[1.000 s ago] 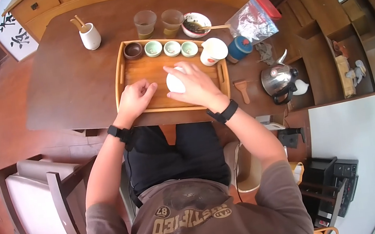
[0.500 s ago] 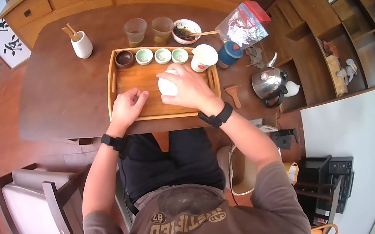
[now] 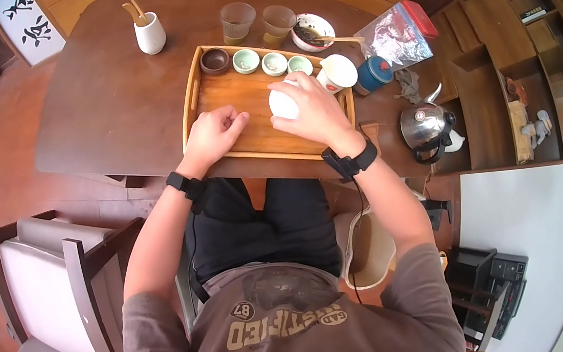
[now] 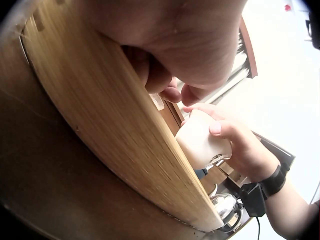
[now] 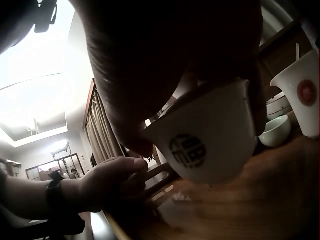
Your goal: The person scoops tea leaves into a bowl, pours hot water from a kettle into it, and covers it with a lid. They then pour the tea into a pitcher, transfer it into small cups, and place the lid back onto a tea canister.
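Observation:
My right hand [image 3: 315,111] grips a white gaiwan bowl [image 3: 282,104] by its rim, thumb on one side and fingers on the other. A dark round emblem marks the bowl [image 5: 212,150] in the right wrist view, where its base hangs close over the wooden tray [image 3: 241,102]. At the tray's front left edge rests my left hand [image 3: 216,136], fingers loosely curled and holding nothing. A white pitcher [image 3: 339,73] with a red mark stands at the tray's right end. Along the far side sit a dark brown cup [image 3: 214,61] and several pale green cups [image 3: 246,61].
Behind the tray are plastic cups [image 3: 238,22] and a bowl of dark wet leaves [image 3: 311,32]. A blue canister [image 3: 374,75], a plastic bag [image 3: 395,35] and a steel kettle [image 3: 423,127] stand to the right. A white tool holder [image 3: 150,35] is at the far left.
The head view has shifted, moving the whole table in frame. Both hands and the gaiwan bowl keep about the same places over the tray.

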Available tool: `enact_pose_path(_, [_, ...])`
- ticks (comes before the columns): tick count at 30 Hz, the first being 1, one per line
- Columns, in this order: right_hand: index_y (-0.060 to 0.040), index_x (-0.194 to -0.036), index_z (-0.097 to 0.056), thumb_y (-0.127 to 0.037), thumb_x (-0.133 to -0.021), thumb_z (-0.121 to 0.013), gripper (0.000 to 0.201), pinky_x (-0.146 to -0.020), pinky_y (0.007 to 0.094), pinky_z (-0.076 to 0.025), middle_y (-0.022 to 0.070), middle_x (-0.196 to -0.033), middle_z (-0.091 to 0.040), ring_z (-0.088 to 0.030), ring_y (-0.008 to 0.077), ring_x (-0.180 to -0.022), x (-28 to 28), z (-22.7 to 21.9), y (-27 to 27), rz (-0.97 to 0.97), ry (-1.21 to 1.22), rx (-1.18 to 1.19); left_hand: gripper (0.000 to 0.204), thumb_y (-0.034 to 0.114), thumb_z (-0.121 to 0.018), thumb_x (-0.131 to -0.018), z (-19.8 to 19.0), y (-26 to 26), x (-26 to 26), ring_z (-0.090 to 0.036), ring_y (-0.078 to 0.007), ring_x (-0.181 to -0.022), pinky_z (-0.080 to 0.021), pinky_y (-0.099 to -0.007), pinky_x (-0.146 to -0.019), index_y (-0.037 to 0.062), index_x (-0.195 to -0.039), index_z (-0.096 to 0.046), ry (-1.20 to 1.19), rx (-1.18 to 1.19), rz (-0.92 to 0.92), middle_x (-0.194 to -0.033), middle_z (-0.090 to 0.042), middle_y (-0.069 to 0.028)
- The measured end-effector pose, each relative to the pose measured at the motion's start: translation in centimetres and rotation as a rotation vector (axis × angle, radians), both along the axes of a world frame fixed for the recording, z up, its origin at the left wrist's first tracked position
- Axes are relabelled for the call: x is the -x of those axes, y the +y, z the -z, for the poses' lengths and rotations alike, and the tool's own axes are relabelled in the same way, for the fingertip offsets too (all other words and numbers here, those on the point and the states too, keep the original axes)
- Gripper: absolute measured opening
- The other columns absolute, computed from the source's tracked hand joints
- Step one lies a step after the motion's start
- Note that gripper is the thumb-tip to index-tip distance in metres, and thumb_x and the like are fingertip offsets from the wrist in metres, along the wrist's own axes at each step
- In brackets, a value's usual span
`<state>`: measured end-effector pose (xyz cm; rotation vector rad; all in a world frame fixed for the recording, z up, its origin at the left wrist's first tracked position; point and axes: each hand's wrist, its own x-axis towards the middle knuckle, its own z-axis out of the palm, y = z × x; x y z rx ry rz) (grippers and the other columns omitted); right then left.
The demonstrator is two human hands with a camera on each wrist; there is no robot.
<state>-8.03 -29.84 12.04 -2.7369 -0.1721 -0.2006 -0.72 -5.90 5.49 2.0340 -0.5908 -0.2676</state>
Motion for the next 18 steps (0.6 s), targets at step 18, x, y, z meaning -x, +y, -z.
enact_pose_path(18, [-0.0153, -0.134, -0.073, -0.039, -0.078, -0.085, 0.062, -0.105, 0.0471, -0.056, 0.0159, -0.134, -0.064, -0.064, 0.0371, -0.124, 0.2, -0.3, 0.19, -0.04, 0.002, 0.026, 0.042, 0.042, -0.072, -0.1, -0.69, 0.02, -0.09, -0.067, -0.0329, -0.065, -0.053, -0.0457, -0.066, 0.0029, -0.085, -0.072, 0.045, -0.07, -0.001, -0.068, -0.067, -0.0148])
